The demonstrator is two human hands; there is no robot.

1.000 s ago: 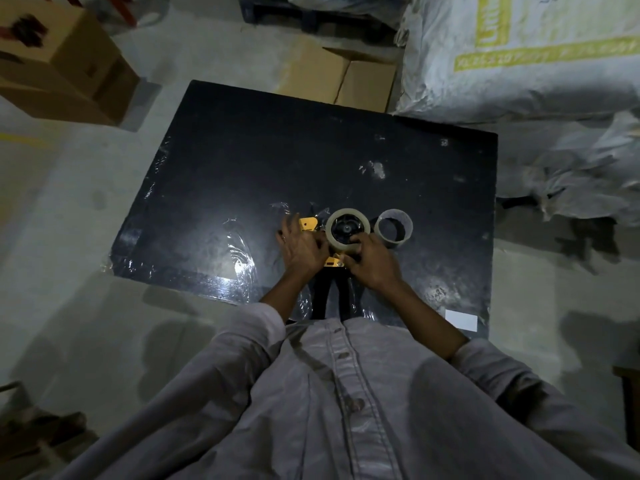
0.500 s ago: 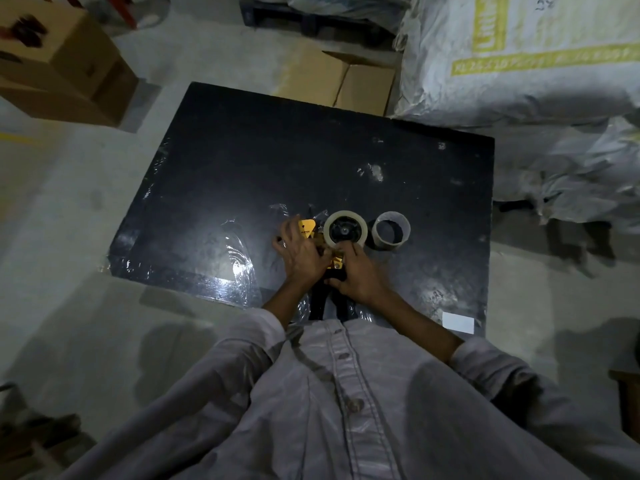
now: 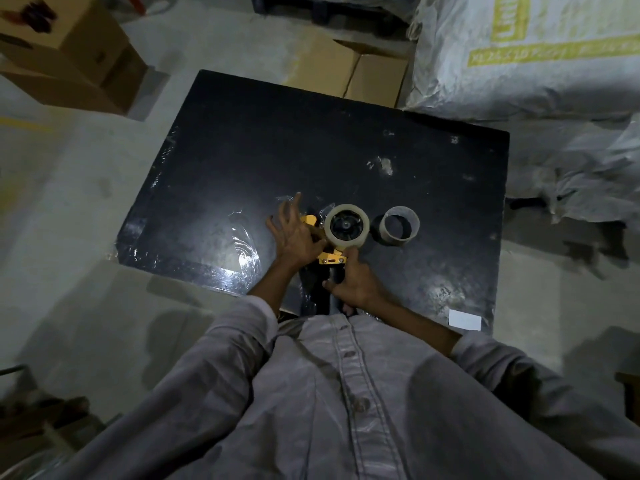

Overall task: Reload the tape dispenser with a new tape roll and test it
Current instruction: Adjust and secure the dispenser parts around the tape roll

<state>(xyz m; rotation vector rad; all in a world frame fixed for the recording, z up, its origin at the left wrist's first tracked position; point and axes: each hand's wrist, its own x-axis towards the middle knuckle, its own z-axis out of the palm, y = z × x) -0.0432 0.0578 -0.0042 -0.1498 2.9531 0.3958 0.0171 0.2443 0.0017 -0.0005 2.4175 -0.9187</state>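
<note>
A yellow tape dispenser point(image 3: 331, 258) with a black handle lies on the black table point(image 3: 242, 140) near its front edge. A clear tape roll point(image 3: 346, 226) sits on the dispenser's black hub. My right hand point(image 3: 356, 282) is closed around the black handle, thumb up by the yellow frame. My left hand point(image 3: 296, 233) rests on the dispenser's left end, over the yellow front part, with its fingers spread. Right of the roll stands an empty cardboard tape core point(image 3: 400, 225), apart from both hands.
Crinkled clear film point(image 3: 242, 244) lies on the table left of my hands. A white label point(image 3: 464, 319) sits at the front right corner. Cardboard boxes point(image 3: 349, 72) stand behind the table and at far left point(image 3: 65, 53). Large white sacks point(image 3: 526, 57) fill the right side.
My right hand has slid from the tape roll down onto the black handle. The fingers of my left hand have spread apart over the dispenser's front.
</note>
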